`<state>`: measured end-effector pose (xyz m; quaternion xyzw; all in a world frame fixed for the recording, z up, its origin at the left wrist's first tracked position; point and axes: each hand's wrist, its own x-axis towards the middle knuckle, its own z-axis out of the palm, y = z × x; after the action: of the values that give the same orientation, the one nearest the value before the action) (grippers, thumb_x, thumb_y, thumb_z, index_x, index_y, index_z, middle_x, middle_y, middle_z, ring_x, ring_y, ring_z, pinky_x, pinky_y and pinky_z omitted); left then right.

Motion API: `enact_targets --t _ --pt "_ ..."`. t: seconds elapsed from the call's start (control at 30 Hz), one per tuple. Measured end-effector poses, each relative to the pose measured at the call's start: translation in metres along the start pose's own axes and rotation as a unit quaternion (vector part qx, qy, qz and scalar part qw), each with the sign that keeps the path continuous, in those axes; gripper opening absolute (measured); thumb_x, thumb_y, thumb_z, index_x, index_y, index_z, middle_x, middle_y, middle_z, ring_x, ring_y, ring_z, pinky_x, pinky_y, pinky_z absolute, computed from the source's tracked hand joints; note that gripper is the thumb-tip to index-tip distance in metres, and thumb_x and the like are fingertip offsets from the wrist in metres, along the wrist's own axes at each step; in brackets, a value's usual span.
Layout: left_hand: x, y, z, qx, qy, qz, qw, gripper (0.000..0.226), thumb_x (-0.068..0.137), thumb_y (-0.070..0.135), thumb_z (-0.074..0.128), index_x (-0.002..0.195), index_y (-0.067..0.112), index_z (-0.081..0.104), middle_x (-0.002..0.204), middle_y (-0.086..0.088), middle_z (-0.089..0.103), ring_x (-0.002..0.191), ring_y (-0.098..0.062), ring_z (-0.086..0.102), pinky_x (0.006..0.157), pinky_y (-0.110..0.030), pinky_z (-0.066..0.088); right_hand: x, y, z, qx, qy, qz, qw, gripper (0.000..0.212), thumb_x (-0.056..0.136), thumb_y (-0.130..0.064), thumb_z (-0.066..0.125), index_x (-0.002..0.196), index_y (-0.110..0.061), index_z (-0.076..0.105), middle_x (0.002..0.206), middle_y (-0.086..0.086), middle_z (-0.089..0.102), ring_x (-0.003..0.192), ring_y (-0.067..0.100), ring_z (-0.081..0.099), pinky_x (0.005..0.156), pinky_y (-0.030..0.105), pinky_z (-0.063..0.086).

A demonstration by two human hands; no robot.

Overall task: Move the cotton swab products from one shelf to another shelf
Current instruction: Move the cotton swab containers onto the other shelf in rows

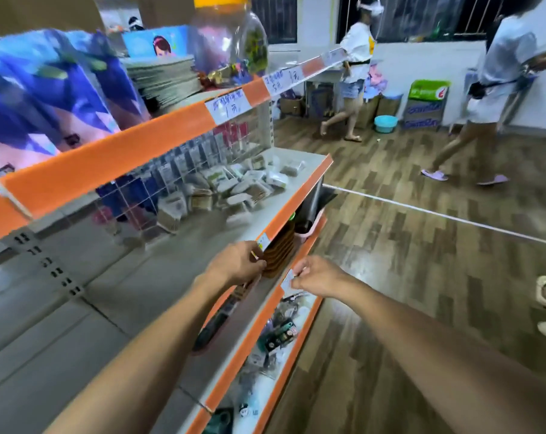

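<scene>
Wood-plank floor (422, 277) and orange-edged store shelving fill the view, with both hands at the shelf fronts.

On the middle shelf (300, 189), packs of cotton swab products (234, 189) lie in a loose heap toward its far end, in front of a wire grid panel (159, 170). The left hand (237, 263) is at the front edge of that shelf, fingers curled and pinching a small pack whose kind is too blurred to tell, just beside a stack of brown items (279, 252). The right hand (318, 275) pinches a white price label (287, 280) on the orange strip of the lower shelf (249, 346). Small packaged goods lie on the bottom shelf (278, 368). On the top shelf stand blue printed bags (46, 89), a pile of flat cards (165, 76) and a clear jar (231, 36) with an orange lid. Two people (356, 67) walk at the far right, near a teal basin (385, 123).
</scene>
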<state>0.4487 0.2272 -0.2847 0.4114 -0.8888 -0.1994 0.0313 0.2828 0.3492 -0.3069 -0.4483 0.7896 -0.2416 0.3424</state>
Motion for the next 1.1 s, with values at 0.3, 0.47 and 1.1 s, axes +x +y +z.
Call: enact_targets --t 0.3,0.47,1.1 --pt "0.104 0.014 0.002 -0.028 -0.022 0.000 0.999 0.020 0.091 0.037 0.062 0.108 0.025 0.064 0.107 0.004 0.070 0.090 -0.013 0.064 0.072 -0.023 0.042 0.075 0.008 -0.057 -0.010 -0.003 -0.006 1.000 0.030 0.086 -0.023 0.069 0.114 -0.013 0.066 0.114 0.004 0.068 0.102 0.019 0.065 0.087 0.029 0.051" --pt "0.145 0.023 0.008 -0.030 -0.017 -0.034 0.999 0.024 0.090 0.037 0.059 0.111 0.027 0.064 0.112 0.004 0.069 0.097 -0.015 0.065 0.075 -0.023 0.043 0.127 0.021 -0.083 0.000 -0.018 -0.029 0.999 0.022 0.083 -0.022 0.071 0.104 -0.015 0.067 0.117 -0.007 0.064 0.095 0.014 0.067 0.083 0.031 0.056" --pt "0.242 0.104 0.038 -0.019 0.104 -0.212 0.972 0.028 0.091 0.038 0.058 0.115 0.024 0.063 0.117 -0.004 0.067 0.104 -0.024 0.062 0.084 -0.031 0.049 0.276 0.068 -0.212 -0.056 -0.095 -0.172 0.979 0.042 0.088 -0.022 0.068 0.128 -0.020 0.054 0.114 -0.002 0.060 0.095 0.013 0.062 0.077 0.024 0.049"
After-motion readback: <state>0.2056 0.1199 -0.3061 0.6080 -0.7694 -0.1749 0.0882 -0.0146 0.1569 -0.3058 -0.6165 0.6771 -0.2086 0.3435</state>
